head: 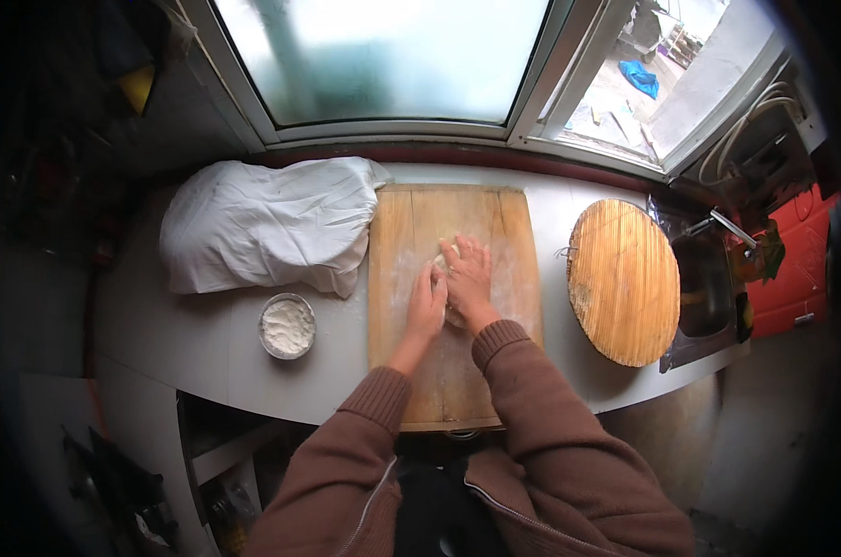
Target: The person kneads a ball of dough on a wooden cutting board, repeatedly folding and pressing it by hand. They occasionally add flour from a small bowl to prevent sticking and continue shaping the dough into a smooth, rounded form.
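Note:
A lump of pale dough lies on a floured wooden board, mostly hidden under my hands. My right hand presses flat on top of it, palm down, with the fingers stretched toward the window and slightly apart. Against the dough's left side, my left hand is cupped with its fingers together, close beside the right hand. White flour dusts the board around both hands. To the left of the board stands a round bowl of flour.
A white cloth covers something bulky at the back left. On the right sits a round slatted wooden lid or board, beside a sink with a tap. The window frame borders the white countertop behind.

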The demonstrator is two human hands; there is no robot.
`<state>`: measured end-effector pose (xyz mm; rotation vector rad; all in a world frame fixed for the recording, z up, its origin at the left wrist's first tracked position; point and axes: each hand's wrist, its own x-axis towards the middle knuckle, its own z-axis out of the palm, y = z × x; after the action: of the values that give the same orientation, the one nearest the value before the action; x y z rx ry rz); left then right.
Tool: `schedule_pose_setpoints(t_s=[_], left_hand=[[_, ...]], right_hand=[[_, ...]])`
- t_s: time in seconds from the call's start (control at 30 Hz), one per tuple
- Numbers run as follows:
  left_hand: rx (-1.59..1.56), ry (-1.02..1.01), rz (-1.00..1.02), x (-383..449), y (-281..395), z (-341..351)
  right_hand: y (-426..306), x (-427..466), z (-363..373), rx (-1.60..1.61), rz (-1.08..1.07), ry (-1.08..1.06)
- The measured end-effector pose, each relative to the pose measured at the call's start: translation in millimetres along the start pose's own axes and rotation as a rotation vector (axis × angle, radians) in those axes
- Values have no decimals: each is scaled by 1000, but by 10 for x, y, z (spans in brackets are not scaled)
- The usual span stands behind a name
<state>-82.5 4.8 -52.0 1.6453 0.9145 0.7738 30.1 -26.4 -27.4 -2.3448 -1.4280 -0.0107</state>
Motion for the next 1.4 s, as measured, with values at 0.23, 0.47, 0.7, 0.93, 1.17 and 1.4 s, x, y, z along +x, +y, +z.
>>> schedule_pose_setpoints(t_s=[0.23,0.47,0.7,0.93,1.17,1.4], left_hand=[[-531,-59,-362,173,264,60],[241,131,471,-609,191,257],[749,116,327,254,-78,347],[667,-10,221,575,143,232],[291,98,227,-596,568,248],[739,103,364,256,85,450]], right_hand=[[536,215,-393,977,373,-30],[115,-906,-390,466,-102,167],[268,-146,59,129,-7,147],[550,273,-6,578,1,-29],[122,-777,-540,311,-168,248],[466,-163,66,-12,-99,116]])
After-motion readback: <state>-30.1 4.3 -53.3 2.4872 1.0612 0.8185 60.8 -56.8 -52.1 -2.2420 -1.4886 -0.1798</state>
